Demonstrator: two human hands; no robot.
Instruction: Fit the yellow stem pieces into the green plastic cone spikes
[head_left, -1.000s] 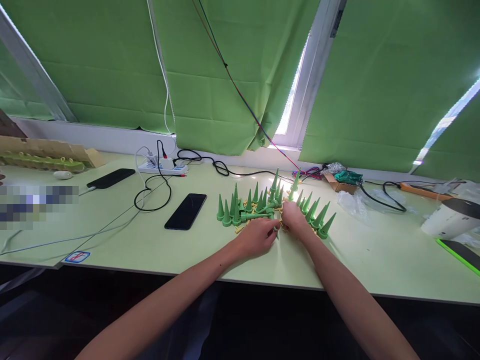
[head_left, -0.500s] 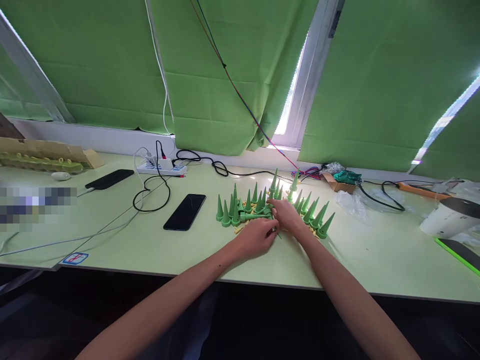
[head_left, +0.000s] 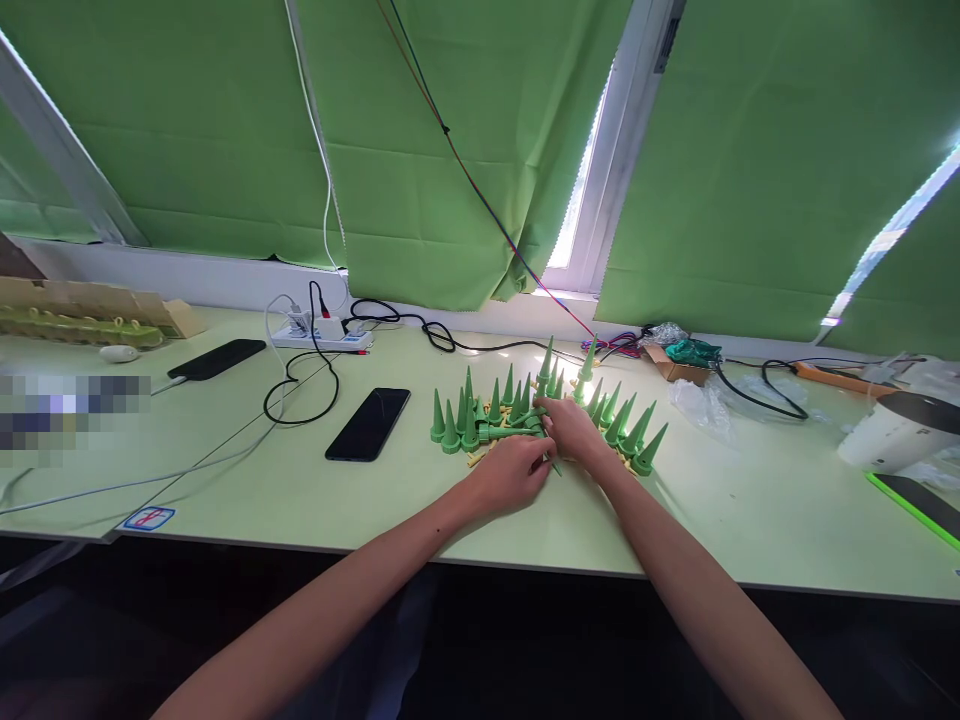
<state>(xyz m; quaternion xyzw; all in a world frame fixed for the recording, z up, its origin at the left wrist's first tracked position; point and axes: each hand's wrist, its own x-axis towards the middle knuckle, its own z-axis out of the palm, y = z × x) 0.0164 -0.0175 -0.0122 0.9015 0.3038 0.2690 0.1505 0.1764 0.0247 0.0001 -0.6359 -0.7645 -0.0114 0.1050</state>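
Observation:
My left hand (head_left: 512, 472) rests low over the table with its fingers closed at a green plastic spike (head_left: 556, 466), whose thin tip pokes out beside the fingertips. Just behind it, touching or nearly so, my right hand (head_left: 570, 428) is curled over green plastic, its index finger bent around a green piece (head_left: 533, 418); the rest of its grip is hidden. Another green spike (head_left: 504, 432) lies on its side left of the hands. Several upright green cone spikes (head_left: 450, 430) stand to the left, and more cone spikes (head_left: 635, 430) to the right. Small yellow pieces (head_left: 475, 460) lie among them.
A black phone (head_left: 368, 425) lies left of the spikes, a second phone (head_left: 217, 360) farther left. Behind are a power strip (head_left: 330, 338) and black cables (head_left: 442, 337). To the right are a small cardboard box (head_left: 677, 368), clear plastic bags (head_left: 703, 410) and a white cylinder (head_left: 885, 440).
The whole view has shifted very slightly. Both hands keep nearly the same place and pose, and the spikes stand as before.

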